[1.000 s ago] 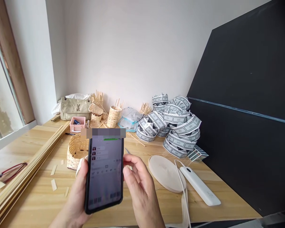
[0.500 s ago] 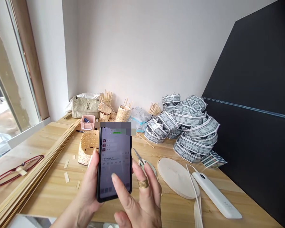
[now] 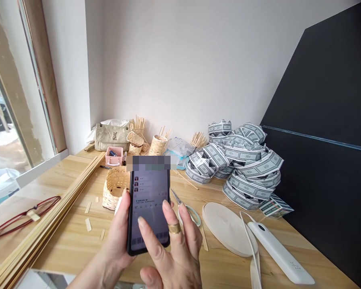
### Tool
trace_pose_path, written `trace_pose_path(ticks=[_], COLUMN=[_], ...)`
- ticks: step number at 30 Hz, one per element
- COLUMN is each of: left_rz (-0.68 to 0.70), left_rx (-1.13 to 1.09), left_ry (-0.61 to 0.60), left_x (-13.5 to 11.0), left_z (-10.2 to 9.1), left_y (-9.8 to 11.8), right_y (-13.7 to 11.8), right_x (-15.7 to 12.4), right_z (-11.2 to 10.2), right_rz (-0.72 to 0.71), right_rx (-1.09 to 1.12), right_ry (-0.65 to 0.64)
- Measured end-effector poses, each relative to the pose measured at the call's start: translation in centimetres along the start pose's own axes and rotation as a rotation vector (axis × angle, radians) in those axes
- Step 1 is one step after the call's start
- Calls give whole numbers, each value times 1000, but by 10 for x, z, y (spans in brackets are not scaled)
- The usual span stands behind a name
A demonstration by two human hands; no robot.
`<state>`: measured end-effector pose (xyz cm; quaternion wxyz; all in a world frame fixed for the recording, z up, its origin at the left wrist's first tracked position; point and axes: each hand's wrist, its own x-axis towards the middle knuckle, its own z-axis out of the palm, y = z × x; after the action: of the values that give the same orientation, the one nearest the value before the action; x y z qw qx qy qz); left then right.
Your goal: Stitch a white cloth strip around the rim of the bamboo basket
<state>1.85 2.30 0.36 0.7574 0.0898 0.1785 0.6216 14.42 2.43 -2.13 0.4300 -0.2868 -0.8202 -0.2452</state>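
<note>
Right grip [image 3: 171,257] has swung over the phone [image 3: 149,200]; left grip [image 3: 114,241] holds it from below.

Phone's long axis runs away from the body, tipped slightly; left grip wraps its left edge and back, pressed on; right grip is the nearer to its face, fingers [image 3: 147,233] spread, contact with the glass hard to tell; scissors [image 3: 180,204] lie just beyond the right grip; woven basket [image 3: 114,188] sits past the left grip on the desk [image 3: 63,241].

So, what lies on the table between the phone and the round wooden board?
In the head view, teal-handled scissors lie between the phone and the round board, and a thin wooden strip lies close to the board.
</note>
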Motion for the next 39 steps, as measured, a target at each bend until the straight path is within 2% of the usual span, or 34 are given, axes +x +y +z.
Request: trace_pose_path(ticks=[2,8,11,17,23,28,30,35,39], left_rz=[2,-18,-25,-11,-25,1,2,16,54], left_rx=[6,21,10,29,12,19,20,32,34], left_ry=[17,43,-11,-181,-180,-211,-224,-183,-203], left_x=[0,0,0,3,4,3,2,1,1], left_z=[-2,-2,-3,-9,-8,-8,-9,-10,-7], left_y=[0,-1,-1,-2,-3,1,1,1,4], right_y=[3,4,0,-12,-13,-12,-8,6,7], right_x=[-1,-3,-2,4,0,-2,1,6,6], right_z=[-1,-1,4,14,16,16,13,0,-3], right_rz=[-37,-28,-12,136,106,102,85,-25,-46], right_rx=[-33,-58,-28,76,67,87,76,-19,-4], right_ry=[-48,-9,11,133,92,131,102,-96,-62])
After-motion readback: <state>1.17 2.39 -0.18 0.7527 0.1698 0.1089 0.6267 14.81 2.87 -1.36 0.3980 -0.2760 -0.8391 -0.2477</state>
